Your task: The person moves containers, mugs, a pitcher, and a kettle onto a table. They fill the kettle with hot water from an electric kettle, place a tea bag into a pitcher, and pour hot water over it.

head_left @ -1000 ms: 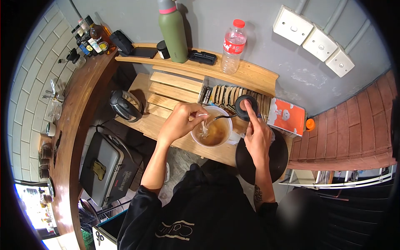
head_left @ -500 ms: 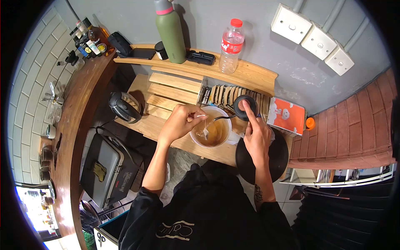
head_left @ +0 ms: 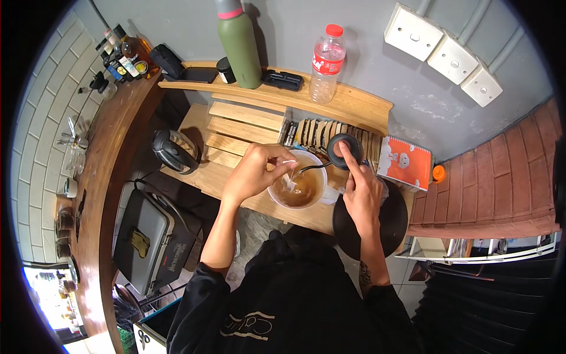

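A white pitcher [head_left: 330,196] holds murky brown liquid [head_left: 305,193] with a few bubbles. My left hand [head_left: 255,171] is closed in a pinch above its rim, gripping the string of a pale tea bag [head_left: 288,184] that hangs into the pitcher. On the pitcher's right stands a black round-topped dispenser [head_left: 333,154], whose thin curved spout [head_left: 311,169] reaches over the rim. My right hand [head_left: 363,194] rests its outstretched index fingertip on that top, the other fingers curled and holding nothing. The dispenser's lower body is largely hidden.
A black kettle [head_left: 175,152] stands left of a slatted wooden rack [head_left: 244,127]. Behind are a row of books [head_left: 318,133], an orange notebook [head_left: 407,164], and a shelf [head_left: 354,108] bearing a green bottle [head_left: 240,53] and a plastic bottle [head_left: 328,65]. A black round stool [head_left: 368,227] sits at right.
The tea bag has risen slightly and sits closer to my left fingers. The liquid surface is stirred differently. My right index finger stays on the dispenser top.
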